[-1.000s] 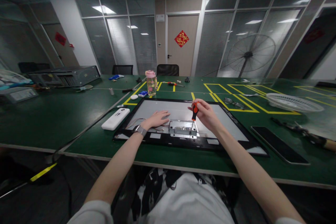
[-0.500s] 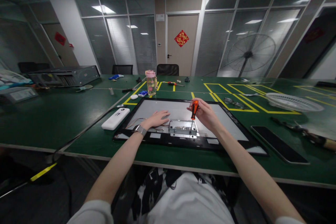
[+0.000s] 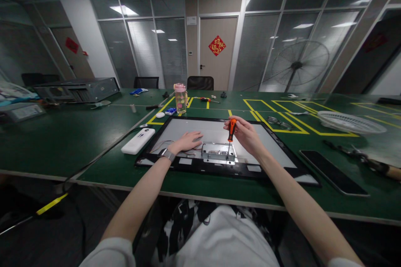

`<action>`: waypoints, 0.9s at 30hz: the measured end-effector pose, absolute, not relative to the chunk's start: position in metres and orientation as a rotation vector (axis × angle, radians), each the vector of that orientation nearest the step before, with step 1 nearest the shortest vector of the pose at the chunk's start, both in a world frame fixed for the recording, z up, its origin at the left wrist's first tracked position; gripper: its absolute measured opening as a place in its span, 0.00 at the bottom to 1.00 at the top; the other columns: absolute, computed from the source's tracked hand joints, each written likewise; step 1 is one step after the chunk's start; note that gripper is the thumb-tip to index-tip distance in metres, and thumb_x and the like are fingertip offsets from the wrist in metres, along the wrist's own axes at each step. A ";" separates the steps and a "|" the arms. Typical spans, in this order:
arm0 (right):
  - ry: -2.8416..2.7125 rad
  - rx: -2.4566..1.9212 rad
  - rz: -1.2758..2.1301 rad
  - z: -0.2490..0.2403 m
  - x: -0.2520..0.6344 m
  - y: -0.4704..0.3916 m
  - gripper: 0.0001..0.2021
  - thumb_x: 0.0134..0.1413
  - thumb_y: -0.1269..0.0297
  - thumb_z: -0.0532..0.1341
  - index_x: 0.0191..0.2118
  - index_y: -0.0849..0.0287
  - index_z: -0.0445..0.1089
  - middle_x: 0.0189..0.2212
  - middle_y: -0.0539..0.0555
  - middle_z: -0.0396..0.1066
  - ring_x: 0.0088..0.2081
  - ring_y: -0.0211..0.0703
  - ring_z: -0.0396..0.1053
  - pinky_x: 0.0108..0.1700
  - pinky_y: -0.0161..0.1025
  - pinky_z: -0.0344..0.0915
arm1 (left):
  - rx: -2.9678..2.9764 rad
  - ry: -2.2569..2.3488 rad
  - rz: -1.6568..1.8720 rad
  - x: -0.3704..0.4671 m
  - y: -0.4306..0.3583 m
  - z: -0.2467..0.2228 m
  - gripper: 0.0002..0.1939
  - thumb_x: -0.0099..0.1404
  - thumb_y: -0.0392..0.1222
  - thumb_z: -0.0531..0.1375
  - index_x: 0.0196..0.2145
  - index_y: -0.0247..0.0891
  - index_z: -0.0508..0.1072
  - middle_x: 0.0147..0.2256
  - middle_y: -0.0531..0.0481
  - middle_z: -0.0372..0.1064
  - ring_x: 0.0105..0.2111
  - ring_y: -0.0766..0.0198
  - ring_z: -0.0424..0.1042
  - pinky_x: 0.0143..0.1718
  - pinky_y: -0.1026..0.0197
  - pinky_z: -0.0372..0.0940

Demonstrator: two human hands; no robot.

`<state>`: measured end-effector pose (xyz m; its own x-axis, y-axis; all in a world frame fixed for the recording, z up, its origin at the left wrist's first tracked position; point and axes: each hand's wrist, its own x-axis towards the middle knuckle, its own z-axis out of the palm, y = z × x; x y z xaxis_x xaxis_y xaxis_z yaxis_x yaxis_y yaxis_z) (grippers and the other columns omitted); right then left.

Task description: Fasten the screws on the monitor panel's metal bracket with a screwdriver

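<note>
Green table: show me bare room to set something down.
Wide patch: left of the black cable, between the computer case and the near edge. A narrow strip lies before the panel, between the forearms. Crowded: around the bottle, and at the metal bracket, where the right hand holds a screwdriver.

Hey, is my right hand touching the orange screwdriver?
Touching. The head view shows the right hand's grip closed around the handle of the orange screwdriver, with no gap between them.
</note>
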<state>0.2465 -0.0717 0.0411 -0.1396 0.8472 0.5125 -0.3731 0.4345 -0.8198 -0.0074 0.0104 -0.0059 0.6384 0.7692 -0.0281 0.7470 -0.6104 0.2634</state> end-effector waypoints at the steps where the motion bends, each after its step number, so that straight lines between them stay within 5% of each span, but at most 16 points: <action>1: -1.329 -0.481 1.110 0.041 0.246 -0.072 0.13 0.52 0.56 0.64 0.43 0.53 0.74 0.37 0.52 0.75 0.39 0.44 0.73 0.50 0.45 0.65 | 2.607 1.229 0.127 -0.008 0.011 -0.006 0.29 0.70 0.57 0.44 0.64 0.44 0.53 0.66 0.48 0.44 0.65 0.55 0.44 0.64 0.48 0.35; 12: -1.366 -0.577 0.913 0.038 0.245 -0.069 0.11 0.42 0.62 0.71 0.35 0.49 0.74 0.30 0.45 0.69 0.33 0.37 0.67 0.50 0.45 0.65 | 2.614 1.214 0.133 -0.010 0.014 -0.010 0.29 0.70 0.58 0.43 0.64 0.45 0.53 0.66 0.48 0.43 0.66 0.56 0.43 0.64 0.48 0.35; 20: -1.288 -0.517 1.069 0.045 0.242 -0.074 0.11 0.51 0.55 0.64 0.39 0.54 0.75 0.42 0.54 0.74 0.42 0.46 0.72 0.52 0.48 0.63 | 2.611 1.224 0.134 -0.009 0.012 -0.008 0.29 0.70 0.57 0.44 0.64 0.43 0.54 0.66 0.47 0.44 0.66 0.56 0.43 0.64 0.48 0.35; 27: -1.332 -0.542 1.063 0.042 0.243 -0.075 0.12 0.48 0.58 0.67 0.41 0.51 0.74 0.35 0.51 0.75 0.38 0.44 0.73 0.48 0.46 0.65 | 2.613 1.230 0.131 -0.008 0.011 -0.007 0.29 0.70 0.56 0.44 0.64 0.43 0.53 0.66 0.47 0.44 0.66 0.56 0.43 0.64 0.47 0.35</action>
<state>0.2435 -0.0749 0.0422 -0.1046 0.8548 0.5083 -0.3061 0.4586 -0.8343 -0.0079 0.0113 -0.0068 0.6396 0.7683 -0.0248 0.7459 -0.6125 0.2617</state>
